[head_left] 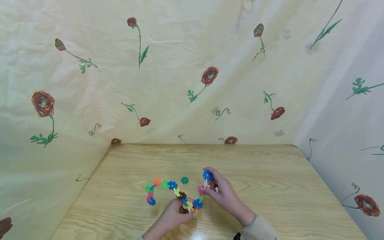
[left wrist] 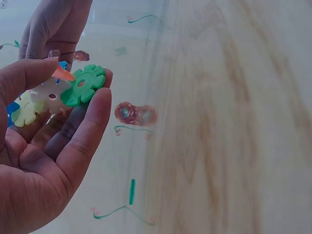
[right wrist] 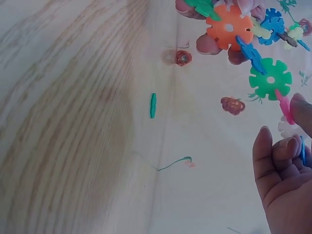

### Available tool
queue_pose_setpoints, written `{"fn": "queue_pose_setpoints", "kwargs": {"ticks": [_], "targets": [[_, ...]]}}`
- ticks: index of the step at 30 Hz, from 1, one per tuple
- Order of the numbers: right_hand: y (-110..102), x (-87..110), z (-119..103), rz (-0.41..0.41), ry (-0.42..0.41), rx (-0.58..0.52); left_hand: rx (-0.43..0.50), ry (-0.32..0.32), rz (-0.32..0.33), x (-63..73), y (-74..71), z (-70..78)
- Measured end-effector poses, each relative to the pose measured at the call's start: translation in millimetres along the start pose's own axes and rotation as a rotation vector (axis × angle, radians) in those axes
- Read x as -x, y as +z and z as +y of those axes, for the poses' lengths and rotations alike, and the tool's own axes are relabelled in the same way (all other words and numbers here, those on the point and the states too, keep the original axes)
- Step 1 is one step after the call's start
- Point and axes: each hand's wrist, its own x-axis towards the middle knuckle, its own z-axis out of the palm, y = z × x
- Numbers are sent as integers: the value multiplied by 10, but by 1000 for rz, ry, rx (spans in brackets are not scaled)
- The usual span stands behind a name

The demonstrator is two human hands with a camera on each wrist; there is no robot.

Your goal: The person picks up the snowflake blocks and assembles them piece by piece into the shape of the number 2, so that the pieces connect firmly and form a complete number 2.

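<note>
A chain of interlocked notched plastic snowflake discs, with a blue disc (head_left: 172, 185) along it, runs between my two hands and loops off to the left. My left hand (head_left: 172, 213) holds the chain's middle; in the left wrist view a green disc (left wrist: 87, 87) lies between thumb and fingers beside a whitish disc (left wrist: 50, 96). My right hand (head_left: 226, 195) grips the chain's right end, around a pink disc (right wrist: 284, 107), a white disc and a blue disc (head_left: 207, 175). The right wrist view also shows an orange disc (right wrist: 229, 28) near the left fingers.
One loose green disc (head_left: 184, 180) is on the wooden table (head_left: 258, 170), beyond the hands. A flower-printed cloth (head_left: 174, 90) surrounds the table's back and sides. Near the right sleeve (head_left: 259, 228) a small black object (head_left: 237, 236) shows at the bottom edge.
</note>
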Motion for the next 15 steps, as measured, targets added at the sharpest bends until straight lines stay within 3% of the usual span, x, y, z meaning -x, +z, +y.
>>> {"fn": "queue_pose_setpoints", "kwargs": {"ticks": [8, 15], "targets": [[15, 2, 12, -6, -10, 13, 2, -7, 2, 3, 4, 0], [76, 3, 5, 43, -108, 37, 22, 10, -21, -3, 10, 11]]}}
